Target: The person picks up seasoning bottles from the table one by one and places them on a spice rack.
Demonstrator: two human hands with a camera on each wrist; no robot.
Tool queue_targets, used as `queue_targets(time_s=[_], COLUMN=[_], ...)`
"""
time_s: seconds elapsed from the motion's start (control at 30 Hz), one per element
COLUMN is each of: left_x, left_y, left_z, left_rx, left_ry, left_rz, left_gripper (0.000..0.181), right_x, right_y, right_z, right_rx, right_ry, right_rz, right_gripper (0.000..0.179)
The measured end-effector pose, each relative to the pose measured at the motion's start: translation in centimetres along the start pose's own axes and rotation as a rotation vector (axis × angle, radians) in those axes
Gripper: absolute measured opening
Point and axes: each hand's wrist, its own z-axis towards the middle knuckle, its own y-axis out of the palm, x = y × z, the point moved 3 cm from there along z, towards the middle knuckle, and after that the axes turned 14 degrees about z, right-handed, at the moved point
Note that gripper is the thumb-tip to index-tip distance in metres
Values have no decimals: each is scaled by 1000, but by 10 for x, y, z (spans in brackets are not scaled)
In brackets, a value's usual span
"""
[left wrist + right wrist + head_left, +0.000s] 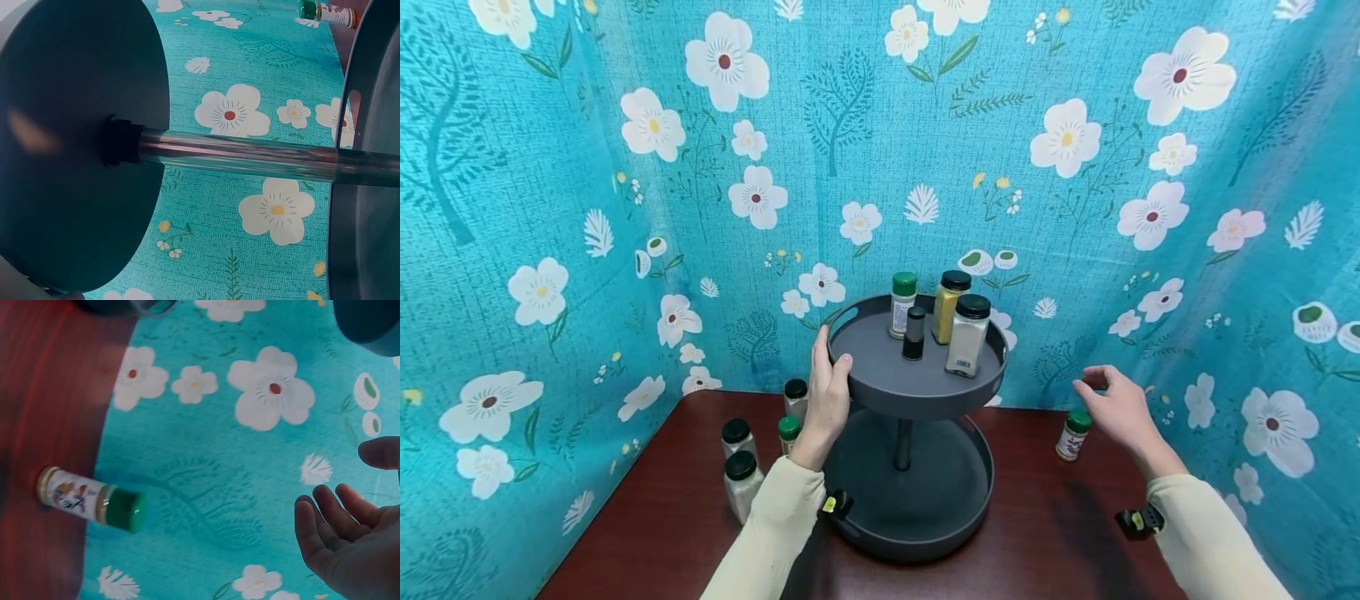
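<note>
Fingers nearly straight, the left hand [828,398] touches the upper tray [874,354]; the right hand [1118,407], loosely open and empty, hovers beside the green-capped jar [1072,437] on the tabletop [1030,508]. Only the left wrist view shows the tray's underside [75,212].

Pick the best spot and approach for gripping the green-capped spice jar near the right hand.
Probably the labelled body, just under the green cap, fingers and thumb wrapped round it from the person's right. The spice jar stands upright, slim and round; the two-tier tray sits to its left, while the right hand hangs above and right.
</note>
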Motion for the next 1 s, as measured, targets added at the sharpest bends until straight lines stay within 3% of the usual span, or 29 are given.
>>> queue_targets(time_s=[0.4, 1.0], left_x=[1, 6], left_y=[1, 4], left_z=[-6, -12], left_rx=[21, 57], left_ry=[14, 65], left_rz=[24, 46], left_gripper=[63, 63], right_x=[38, 74], right_y=[-2, -3], right_z=[-1, -3], right_rx=[-23, -11], right_ry=[91, 117], right_rz=[-16, -68], right_gripper=[68, 63])
